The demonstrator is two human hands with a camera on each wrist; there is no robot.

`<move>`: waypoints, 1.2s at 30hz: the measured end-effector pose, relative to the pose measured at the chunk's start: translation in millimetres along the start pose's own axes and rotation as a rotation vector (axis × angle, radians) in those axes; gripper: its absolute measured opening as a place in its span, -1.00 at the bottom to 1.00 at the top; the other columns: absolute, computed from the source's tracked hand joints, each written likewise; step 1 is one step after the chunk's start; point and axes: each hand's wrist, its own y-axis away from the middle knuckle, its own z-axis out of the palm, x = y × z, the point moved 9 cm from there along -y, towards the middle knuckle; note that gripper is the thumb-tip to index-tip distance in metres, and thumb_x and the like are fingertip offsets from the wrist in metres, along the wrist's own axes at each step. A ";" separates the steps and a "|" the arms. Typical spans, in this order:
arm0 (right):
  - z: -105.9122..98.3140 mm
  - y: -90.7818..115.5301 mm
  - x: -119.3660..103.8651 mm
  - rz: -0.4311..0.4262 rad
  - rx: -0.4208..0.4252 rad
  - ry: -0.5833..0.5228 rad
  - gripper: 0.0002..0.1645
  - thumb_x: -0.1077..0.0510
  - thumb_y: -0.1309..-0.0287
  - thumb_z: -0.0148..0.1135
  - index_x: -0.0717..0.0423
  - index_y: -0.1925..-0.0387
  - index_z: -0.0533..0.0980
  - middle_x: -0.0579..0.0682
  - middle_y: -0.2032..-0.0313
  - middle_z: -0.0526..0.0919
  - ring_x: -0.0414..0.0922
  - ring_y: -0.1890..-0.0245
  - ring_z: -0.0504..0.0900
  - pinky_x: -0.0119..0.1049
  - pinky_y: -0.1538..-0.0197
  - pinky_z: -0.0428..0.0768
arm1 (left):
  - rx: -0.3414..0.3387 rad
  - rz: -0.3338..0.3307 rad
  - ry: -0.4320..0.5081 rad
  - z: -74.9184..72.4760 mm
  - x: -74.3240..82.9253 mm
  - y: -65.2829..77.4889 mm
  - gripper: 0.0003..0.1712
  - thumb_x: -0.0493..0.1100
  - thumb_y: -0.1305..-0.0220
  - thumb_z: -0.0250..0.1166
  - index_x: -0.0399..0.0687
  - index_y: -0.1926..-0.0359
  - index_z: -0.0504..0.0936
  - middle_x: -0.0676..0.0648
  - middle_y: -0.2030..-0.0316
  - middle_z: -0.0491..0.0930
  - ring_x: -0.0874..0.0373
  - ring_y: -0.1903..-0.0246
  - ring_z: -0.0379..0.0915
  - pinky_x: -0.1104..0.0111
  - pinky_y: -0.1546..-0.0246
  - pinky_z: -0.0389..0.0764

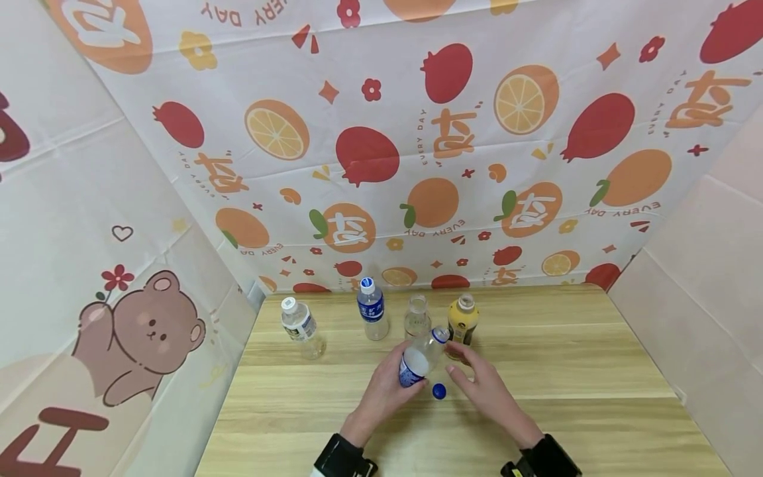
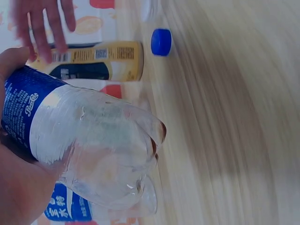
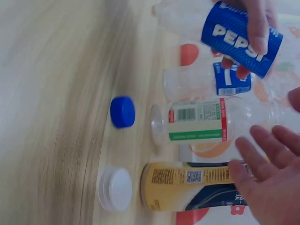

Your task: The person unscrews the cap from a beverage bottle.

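My left hand (image 1: 381,387) grips an empty clear Pepsi bottle (image 1: 419,361) round its blue label, also seen in the right wrist view. The bottle leans to the right, its uncapped mouth pointing up and away, its base above the tabletop in the left wrist view. Close to that mouth is my right hand (image 1: 491,391), fingers spread and holding nothing; in the right wrist view its fingers (image 3: 262,159) overlap a yellow bottle (image 3: 164,187). A blue bottle cap (image 1: 439,391) lies on the table between the two hands.
Behind the hands stand a clear bottle (image 1: 417,315) with a green-edged label, a blue-labelled water bottle (image 1: 371,310) and, farther left, a white-capped clear bottle (image 1: 301,329). A white cap (image 3: 117,189) lies by the yellow bottle. A fruit-print curtain (image 1: 381,218) borders the wooden table (image 1: 596,371).
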 end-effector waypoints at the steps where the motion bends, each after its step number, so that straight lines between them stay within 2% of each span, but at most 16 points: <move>1: -0.5 0.2 -1.1 0.003 -0.003 -0.063 -0.45 0.21 -0.46 0.22 0.27 -0.39 0.39 0.21 -0.26 0.58 0.17 -0.23 0.58 0.15 -0.27 0.55 | 0.002 0.002 0.006 1.6 1.1 -0.2 -0.07 -0.15 -0.14 0.59 -0.08 -0.47 0.33 -0.12 -0.26 0.56 -0.03 -0.17 0.55 0.02 -0.18 0.61; 5: 1.1 1.2 -2.2 0.036 -0.038 -0.258 -0.36 0.23 -0.47 0.16 0.35 -0.46 0.25 0.35 -0.31 0.49 0.27 -0.29 0.51 -0.01 -0.35 0.51 | 0.011 0.016 0.017 7.0 6.0 -0.3 -0.09 -0.16 -0.13 0.59 -0.09 -0.45 0.35 -0.12 -0.22 0.58 0.00 -0.14 0.56 0.06 -0.16 0.63; 9: 4.5 1.6 0.3 0.087 -0.066 -0.345 -0.27 0.21 -0.45 0.17 0.34 -0.51 0.17 0.36 -0.37 0.43 0.27 -0.34 0.46 -0.22 -0.36 0.48 | 0.010 0.016 0.025 12.4 9.0 -0.2 -0.10 -0.18 -0.13 0.59 -0.13 -0.43 0.35 -0.13 -0.20 0.59 0.01 -0.12 0.57 0.10 -0.15 0.64; 15: 7.9 0.8 3.1 0.137 -0.064 -0.379 -0.20 0.17 -0.41 0.22 0.25 -0.54 0.14 0.34 -0.39 0.41 0.27 -0.39 0.40 -0.29 -0.39 0.42 | 0.013 0.037 0.035 17.7 14.7 -0.1 -0.10 -0.15 -0.13 0.59 -0.15 -0.43 0.36 -0.13 -0.15 0.62 0.04 -0.07 0.59 0.16 -0.08 0.66; 19: 10.4 -0.7 0.3 0.122 -0.066 -0.418 -0.16 0.20 -0.39 0.25 0.27 -0.55 0.11 0.37 -0.39 0.39 0.28 -0.40 0.37 -0.38 -0.36 0.41 | 0.028 0.071 0.023 19.1 19.7 0.0 -0.11 -0.16 -0.13 0.58 -0.10 -0.43 0.36 -0.11 -0.14 0.62 0.06 -0.05 0.60 0.19 -0.05 0.67; 23: 13.1 -2.5 -2.0 0.121 -0.071 -0.461 -0.12 0.24 -0.38 0.27 0.30 -0.56 0.06 0.39 -0.41 0.35 0.27 -0.40 0.38 -0.45 -0.31 0.44 | 0.029 0.075 0.016 21.5 22.7 -0.6 -0.14 -0.13 -0.16 0.57 -0.06 -0.42 0.37 -0.08 -0.15 0.62 0.08 -0.07 0.59 0.19 -0.07 0.66; 30: 15.5 -3.4 -3.1 0.167 -0.071 -0.515 -0.12 0.26 -0.37 0.30 0.32 -0.54 0.06 0.40 -0.36 0.39 0.28 -0.38 0.40 -0.48 -0.26 0.49 | 0.004 0.032 -0.005 24.1 22.5 -1.1 -0.12 -0.09 -0.18 0.56 -0.03 -0.45 0.34 -0.08 -0.19 0.59 0.08 -0.12 0.57 0.16 -0.12 0.65; 36: 11.2 -0.8 1.2 0.215 -0.047 -0.471 -0.08 0.23 -0.35 0.34 0.28 -0.56 0.07 0.40 -0.36 0.40 0.27 -0.37 0.42 -0.47 -0.26 0.50 | -0.067 -0.016 -0.026 27.4 17.6 -1.5 0.06 0.02 -0.15 0.59 -0.04 -0.54 0.21 -0.10 -0.29 0.51 0.03 -0.21 0.51 0.10 -0.22 0.59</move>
